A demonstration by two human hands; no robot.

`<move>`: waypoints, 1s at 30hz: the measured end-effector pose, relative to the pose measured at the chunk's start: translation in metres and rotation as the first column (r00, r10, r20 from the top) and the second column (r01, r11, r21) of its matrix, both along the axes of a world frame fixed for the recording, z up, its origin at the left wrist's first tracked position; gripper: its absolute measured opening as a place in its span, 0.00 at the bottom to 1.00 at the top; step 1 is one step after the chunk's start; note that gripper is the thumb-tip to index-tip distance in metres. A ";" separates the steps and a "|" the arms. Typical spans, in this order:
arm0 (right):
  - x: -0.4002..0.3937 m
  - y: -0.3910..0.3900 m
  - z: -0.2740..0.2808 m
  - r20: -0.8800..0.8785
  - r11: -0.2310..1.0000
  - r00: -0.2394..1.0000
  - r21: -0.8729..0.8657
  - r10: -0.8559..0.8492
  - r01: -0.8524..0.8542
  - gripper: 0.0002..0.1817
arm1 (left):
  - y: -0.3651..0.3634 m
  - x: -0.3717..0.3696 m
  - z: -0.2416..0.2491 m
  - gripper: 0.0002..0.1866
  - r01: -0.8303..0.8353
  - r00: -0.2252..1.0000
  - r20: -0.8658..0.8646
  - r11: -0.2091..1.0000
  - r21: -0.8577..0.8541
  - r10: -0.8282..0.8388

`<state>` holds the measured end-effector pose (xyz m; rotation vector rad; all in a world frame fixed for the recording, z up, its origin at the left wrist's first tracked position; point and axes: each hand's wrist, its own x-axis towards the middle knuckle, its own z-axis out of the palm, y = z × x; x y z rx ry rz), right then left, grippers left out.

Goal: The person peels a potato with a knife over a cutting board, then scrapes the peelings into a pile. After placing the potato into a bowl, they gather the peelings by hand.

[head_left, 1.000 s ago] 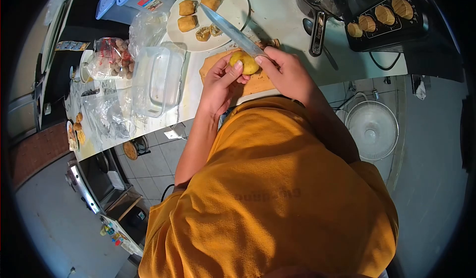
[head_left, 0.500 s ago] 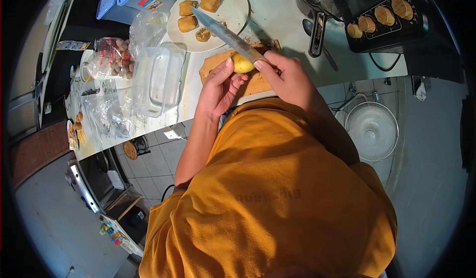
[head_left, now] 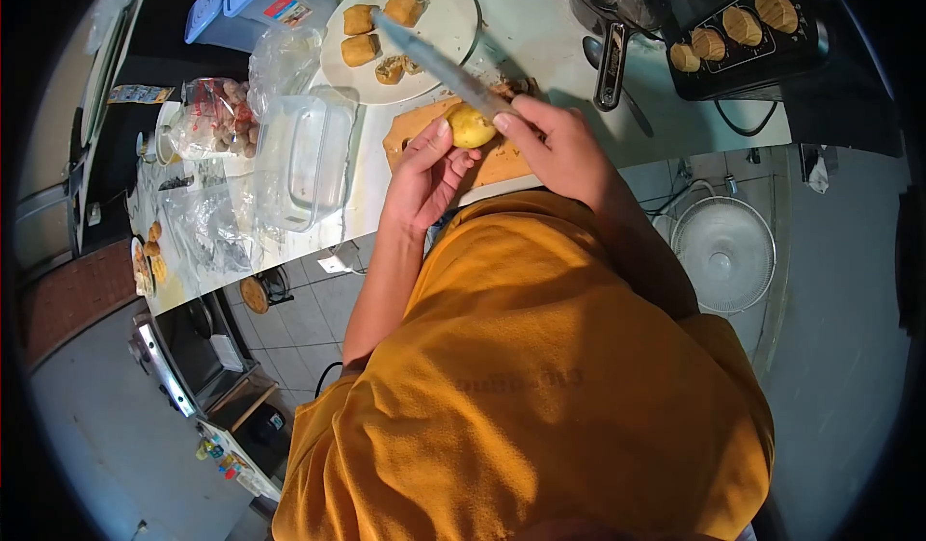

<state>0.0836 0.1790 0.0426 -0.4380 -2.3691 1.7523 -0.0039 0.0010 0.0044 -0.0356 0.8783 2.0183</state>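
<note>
While the potato (head_left: 469,132) (a yellow one) is rounded, the knife (head_left: 440,67) tapers.

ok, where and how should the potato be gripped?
Probably by its left and lower sides, coming from the left. The potato is rounded with no handle, so a thumb-and-fingers hold suits. The knife and right hand crowd its upper right, so stay clear there. The left hand has it that way: thumb at left, fingers below.
</note>
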 end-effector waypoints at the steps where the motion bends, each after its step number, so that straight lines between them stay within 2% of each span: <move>1: 0.002 0.002 -0.003 -0.024 0.998 0.999 0.038 0.049 -0.048 0.13 | -0.002 0.000 -0.001 0.16 -0.004 0.999 0.036 1.000 0.028 0.003; 3: 0.003 0.002 -0.003 -0.045 0.993 0.994 0.074 0.100 -0.096 0.13 | -0.002 -0.002 -0.001 0.16 0.011 0.998 0.057 0.999 0.038 -0.014; 6: 0.000 0.001 0.002 -0.021 0.994 0.999 0.102 0.037 -0.034 0.13 | 0.001 -0.001 -0.002 0.16 0.017 0.995 0.093 0.999 0.048 -0.022; 9: 0.001 0.001 0.000 -0.048 0.999 0.999 0.047 0.010 -0.007 0.13 | 0.001 -0.002 -0.005 0.16 0.008 0.995 0.104 0.998 0.055 -0.014; 11: 0.002 0.005 -0.004 -0.111 0.990 0.988 0.100 0.112 -0.101 0.12 | -0.001 -0.003 -0.006 0.16 0.010 0.995 0.099 0.998 0.058 -0.016; 15: -0.002 0.004 -0.002 -0.071 0.992 0.997 0.125 0.016 -0.007 0.12 | 0.005 0.002 0.004 0.18 0.039 0.999 0.027 0.999 0.003 -0.039; 18: 0.002 0.004 0.007 -0.021 0.998 0.998 0.033 0.051 -0.050 0.13 | 0.004 0.001 0.004 0.19 0.024 1.000 0.002 1.000 -0.013 -0.024; 20: 0.004 0.003 0.006 -0.104 0.985 0.985 0.123 0.138 -0.125 0.13 | 0.004 0.001 0.005 0.20 0.020 1.000 0.006 1.000 -0.016 -0.020; 21: 0.003 0.002 0.007 -0.104 0.984 0.985 0.123 0.139 -0.126 0.13 | 0.006 0.003 0.007 0.21 0.016 0.998 -0.054 0.999 -0.050 -0.018; 23: -0.002 0.000 0.009 0.032 0.998 0.999 0.059 0.028 -0.030 0.12 | 0.009 0.004 0.007 0.21 0.012 0.993 -0.115 0.996 -0.084 -0.022; 26: -0.004 -0.005 0.002 0.031 0.994 0.999 0.105 -0.026 0.022 0.12 | 0.011 0.003 0.003 0.22 -0.014 0.994 -0.105 0.997 -0.081 0.006; 30: 0.000 -0.005 0.007 -0.025 0.994 0.998 0.091 0.060 -0.058 0.12 | 0.008 0.003 0.007 0.22 -0.016 0.992 -0.125 0.994 -0.110 0.002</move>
